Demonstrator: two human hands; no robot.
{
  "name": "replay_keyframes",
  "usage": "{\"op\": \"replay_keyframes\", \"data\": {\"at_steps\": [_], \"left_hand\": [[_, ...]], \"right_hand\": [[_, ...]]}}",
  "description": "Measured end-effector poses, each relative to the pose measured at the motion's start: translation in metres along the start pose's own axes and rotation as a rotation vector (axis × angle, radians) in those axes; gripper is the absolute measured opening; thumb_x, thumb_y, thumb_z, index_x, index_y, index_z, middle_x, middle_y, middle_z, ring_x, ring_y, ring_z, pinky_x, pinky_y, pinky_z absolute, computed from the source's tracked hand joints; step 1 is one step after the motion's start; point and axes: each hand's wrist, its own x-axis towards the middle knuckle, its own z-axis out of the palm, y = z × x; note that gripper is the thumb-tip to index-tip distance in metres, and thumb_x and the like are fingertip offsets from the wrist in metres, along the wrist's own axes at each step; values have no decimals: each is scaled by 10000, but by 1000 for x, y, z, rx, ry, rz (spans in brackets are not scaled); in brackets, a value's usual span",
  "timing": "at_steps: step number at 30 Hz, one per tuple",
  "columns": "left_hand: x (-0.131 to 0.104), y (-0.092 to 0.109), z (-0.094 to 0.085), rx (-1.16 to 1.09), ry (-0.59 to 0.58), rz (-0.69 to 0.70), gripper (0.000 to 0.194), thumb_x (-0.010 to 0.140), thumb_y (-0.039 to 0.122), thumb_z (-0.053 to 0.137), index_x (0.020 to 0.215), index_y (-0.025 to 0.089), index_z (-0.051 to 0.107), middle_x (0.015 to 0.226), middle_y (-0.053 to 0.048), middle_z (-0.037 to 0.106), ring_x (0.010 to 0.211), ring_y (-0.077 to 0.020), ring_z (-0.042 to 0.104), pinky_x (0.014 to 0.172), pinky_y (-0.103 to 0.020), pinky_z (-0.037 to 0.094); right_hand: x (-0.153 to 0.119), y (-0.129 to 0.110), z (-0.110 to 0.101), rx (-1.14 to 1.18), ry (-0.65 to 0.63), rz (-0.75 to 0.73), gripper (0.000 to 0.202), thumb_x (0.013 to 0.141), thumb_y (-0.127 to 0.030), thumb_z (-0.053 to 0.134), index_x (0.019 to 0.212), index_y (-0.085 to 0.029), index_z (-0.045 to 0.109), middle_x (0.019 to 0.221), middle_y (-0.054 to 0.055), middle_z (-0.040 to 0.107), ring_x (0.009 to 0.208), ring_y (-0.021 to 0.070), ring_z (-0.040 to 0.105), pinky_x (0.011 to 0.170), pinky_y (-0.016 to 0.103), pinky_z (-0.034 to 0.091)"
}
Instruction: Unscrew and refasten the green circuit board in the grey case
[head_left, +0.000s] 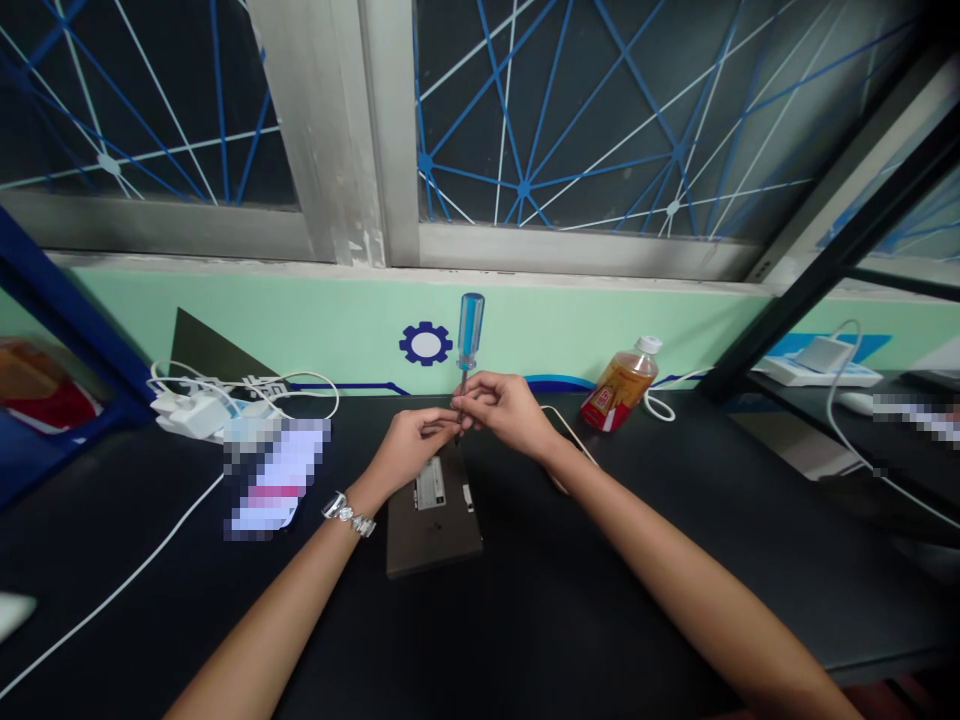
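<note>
A screwdriver (470, 330) with a clear blue handle stands upright, its tip down at the far end of a flat dark device (435, 530) that bears a white label. My right hand (506, 408) is closed on the screwdriver's shaft below the handle. Against the shaft's lower part, the fingers of my left hand (409, 448) are pinched together over the device's far edge; whether they grip the shaft or something small is hidden. A silver bracelet is on the left wrist.
Left of the device lie a phone (281, 480) with a blurred screen and a white power strip (199, 412) with cables. A drink bottle (621, 385) stands at the back right. Behind the black table (600, 620) is a green wall under windows.
</note>
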Motion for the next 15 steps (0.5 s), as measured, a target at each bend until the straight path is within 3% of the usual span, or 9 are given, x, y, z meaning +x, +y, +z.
{"op": "replay_keyframes", "data": {"at_steps": [5,9,15], "left_hand": [[0,-6,-3,52,39,47,209,866,324,663,899,131,735,906,-88,769,859,-211,716,811,-305,547],[0,-7,3,45,36,66,196,885,296,635,951,135,726,865,-64,767,831,-200,714,804,-296,538],[-1,-3,4,73,42,29,246,886,351,635,915,131,740,914,-86,773,868,-225,717,806,-315,548]], "right_hand": [[-4,-10,2,27,-110,38,256,892,-359,616,1009,-132,635,835,52,695,595,104,647,541,209,479],[-5,-12,5,-19,-160,40,267,920,-345,568,1071,-134,629,715,19,669,587,112,642,541,205,460],[-3,-2,3,-118,17,16,264,812,-393,705,919,-171,608,711,8,671,575,142,662,536,229,487]]}}
